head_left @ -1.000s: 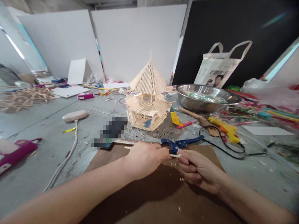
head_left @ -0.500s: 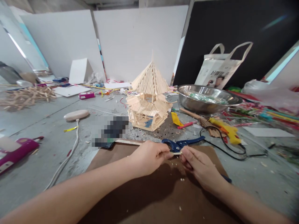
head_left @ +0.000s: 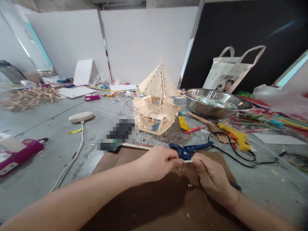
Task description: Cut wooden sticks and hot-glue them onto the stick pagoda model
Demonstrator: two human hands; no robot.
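A short, pale wooden stick (head_left: 187, 161) spans the small gap between my two hands. My left hand (head_left: 158, 163) pinches its left end between thumb and fingers. At its right end my right hand (head_left: 210, 176) is closed, thumb against curled fingers. Just behind the fingers lies a blue hand cutter (head_left: 184, 150) with its handles spread. Brown board (head_left: 154, 205) with scattered wood chips is beneath both hands. Beyond it stands a model pavilion (head_left: 156, 109) built of thin wooden sticks, with a pointed upper roof and a wider lower one.
A steel basin (head_left: 209, 110) stands at the right, before a white tote bag (head_left: 223, 75). Nearer are a yellow glue gun (head_left: 238, 138) and its black cord. Phone (head_left: 117, 133), white corded device (head_left: 81, 117) and magenta power strip (head_left: 21, 157) lie to the left.
The whole view has shifted slightly, so everything sits a little further right. My hands are slightly further apart, and more of the stick shows between them.
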